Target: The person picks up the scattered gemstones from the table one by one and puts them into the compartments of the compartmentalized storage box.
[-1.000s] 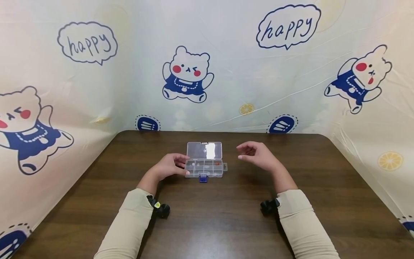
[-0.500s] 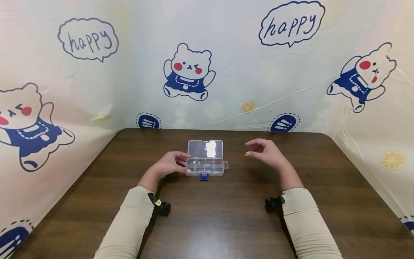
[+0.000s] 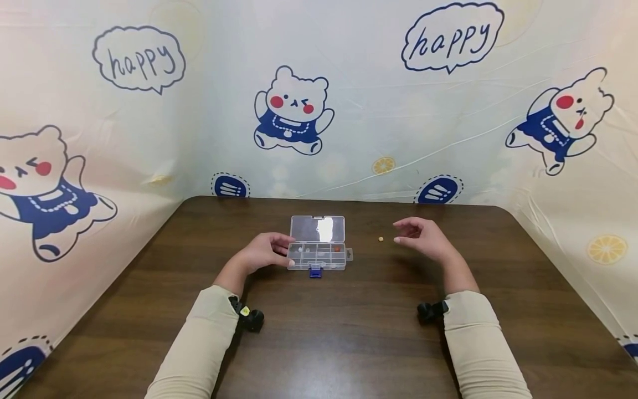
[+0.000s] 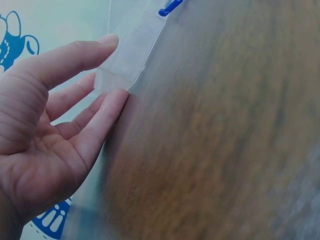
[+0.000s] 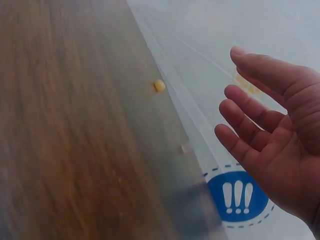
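Observation:
A clear plastic compartment box [image 3: 324,257] lies on the table with its lid raised at the back and a blue latch [image 3: 315,272] at the front. Small white pieces [image 3: 303,250] sit in its left rear compartments, and an orange piece [image 3: 337,249] in the right rear one. My left hand [image 3: 261,254] grips the box's left end between thumb and fingers; the left wrist view shows this too. My right hand [image 3: 422,238] holds nothing, its fingers loosely bent. Left of its fingertips lies a small yellow piece [image 3: 381,239], its kind unclear.
The brown wooden table [image 3: 324,332] meets a printed curtain [image 3: 344,111] along its back edge and sides. In the right wrist view, a small pale piece [image 5: 185,148] lies near the table edge; it is blurred.
My right hand has moved right, away from the box. The yellow piece, at its fingertips half a second ago, now lies on the table. My left hand stays on the box.

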`<control>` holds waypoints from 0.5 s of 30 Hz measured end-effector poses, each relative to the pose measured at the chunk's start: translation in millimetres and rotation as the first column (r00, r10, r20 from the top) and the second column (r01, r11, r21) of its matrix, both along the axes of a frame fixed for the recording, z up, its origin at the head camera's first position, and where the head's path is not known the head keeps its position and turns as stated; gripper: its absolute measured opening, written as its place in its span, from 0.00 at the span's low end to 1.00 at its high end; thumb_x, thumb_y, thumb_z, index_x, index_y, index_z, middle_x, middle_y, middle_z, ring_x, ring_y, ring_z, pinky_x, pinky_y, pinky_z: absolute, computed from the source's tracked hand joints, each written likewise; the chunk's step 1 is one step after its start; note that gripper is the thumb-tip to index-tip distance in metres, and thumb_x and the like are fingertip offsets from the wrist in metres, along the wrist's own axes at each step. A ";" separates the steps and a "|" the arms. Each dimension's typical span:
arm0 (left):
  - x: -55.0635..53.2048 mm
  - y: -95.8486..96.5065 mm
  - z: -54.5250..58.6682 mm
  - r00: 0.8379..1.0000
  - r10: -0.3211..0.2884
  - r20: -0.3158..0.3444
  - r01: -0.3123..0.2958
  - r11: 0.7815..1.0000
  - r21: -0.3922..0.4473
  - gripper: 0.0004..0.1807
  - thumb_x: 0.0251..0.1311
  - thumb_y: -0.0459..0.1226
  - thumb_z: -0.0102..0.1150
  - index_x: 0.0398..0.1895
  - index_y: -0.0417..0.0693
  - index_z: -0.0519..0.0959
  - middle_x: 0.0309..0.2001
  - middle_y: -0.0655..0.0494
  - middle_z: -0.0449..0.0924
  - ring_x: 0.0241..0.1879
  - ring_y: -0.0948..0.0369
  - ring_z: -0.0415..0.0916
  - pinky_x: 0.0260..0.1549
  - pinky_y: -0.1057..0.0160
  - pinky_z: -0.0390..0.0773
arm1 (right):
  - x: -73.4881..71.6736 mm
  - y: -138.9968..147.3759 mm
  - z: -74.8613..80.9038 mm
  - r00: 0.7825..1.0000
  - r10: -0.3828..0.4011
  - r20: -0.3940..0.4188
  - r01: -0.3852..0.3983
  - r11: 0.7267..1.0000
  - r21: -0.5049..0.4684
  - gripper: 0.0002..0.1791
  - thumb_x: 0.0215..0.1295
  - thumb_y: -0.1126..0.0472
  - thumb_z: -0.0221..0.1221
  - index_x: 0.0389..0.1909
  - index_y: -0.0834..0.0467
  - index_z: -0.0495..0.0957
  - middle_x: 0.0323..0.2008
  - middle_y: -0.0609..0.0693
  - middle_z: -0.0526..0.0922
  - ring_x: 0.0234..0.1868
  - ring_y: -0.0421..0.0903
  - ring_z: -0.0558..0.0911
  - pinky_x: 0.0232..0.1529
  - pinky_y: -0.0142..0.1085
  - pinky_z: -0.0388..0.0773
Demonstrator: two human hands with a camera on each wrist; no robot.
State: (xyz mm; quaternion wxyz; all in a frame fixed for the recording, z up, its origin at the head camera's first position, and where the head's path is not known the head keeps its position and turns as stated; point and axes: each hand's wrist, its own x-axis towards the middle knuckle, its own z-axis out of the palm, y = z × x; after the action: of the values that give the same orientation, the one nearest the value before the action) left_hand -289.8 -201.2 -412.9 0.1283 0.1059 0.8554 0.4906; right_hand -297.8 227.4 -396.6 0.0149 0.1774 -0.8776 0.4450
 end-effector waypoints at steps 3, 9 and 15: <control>0.0 0.5 0.2 1.000 -0.001 0.001 0.001 1.000 0.000 0.35 0.44 0.33 0.78 0.60 0.42 0.76 0.50 0.46 0.77 0.48 0.53 0.75 0.48 0.58 0.78 | -1.1 4.5 -4.0 0.999 -0.024 0.023 0.024 1.000 0.015 0.24 0.61 0.60 0.67 0.56 0.64 0.77 0.52 0.64 0.80 0.47 0.54 0.78 0.50 0.45 0.76; 0.5 0.6 0.2 1.000 0.005 0.009 -0.005 1.000 -0.002 0.35 0.44 0.33 0.78 0.60 0.42 0.76 0.50 0.46 0.77 0.47 0.53 0.76 0.48 0.58 0.78 | -2.5 11.6 -10.5 0.997 -0.051 0.050 0.050 0.999 0.021 0.24 0.61 0.61 0.67 0.56 0.65 0.77 0.50 0.63 0.80 0.46 0.54 0.78 0.48 0.44 0.77; 0.9 1.1 1.4 1.000 0.005 0.006 -0.005 1.000 -0.011 0.35 0.43 0.34 0.78 0.59 0.43 0.76 0.50 0.46 0.77 0.48 0.53 0.75 0.49 0.57 0.78 | -7.2 19.7 -15.3 0.997 -0.052 0.064 0.051 0.998 0.022 0.24 0.60 0.62 0.67 0.56 0.67 0.76 0.53 0.65 0.79 0.46 0.54 0.79 0.44 0.36 0.78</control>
State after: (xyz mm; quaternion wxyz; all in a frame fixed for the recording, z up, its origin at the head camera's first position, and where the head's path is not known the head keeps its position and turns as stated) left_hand -288.9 -200.2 -411.4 0.1299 0.1015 0.8579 0.4867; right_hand -305.0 247.0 -411.9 -0.0038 0.1406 -0.8864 0.4411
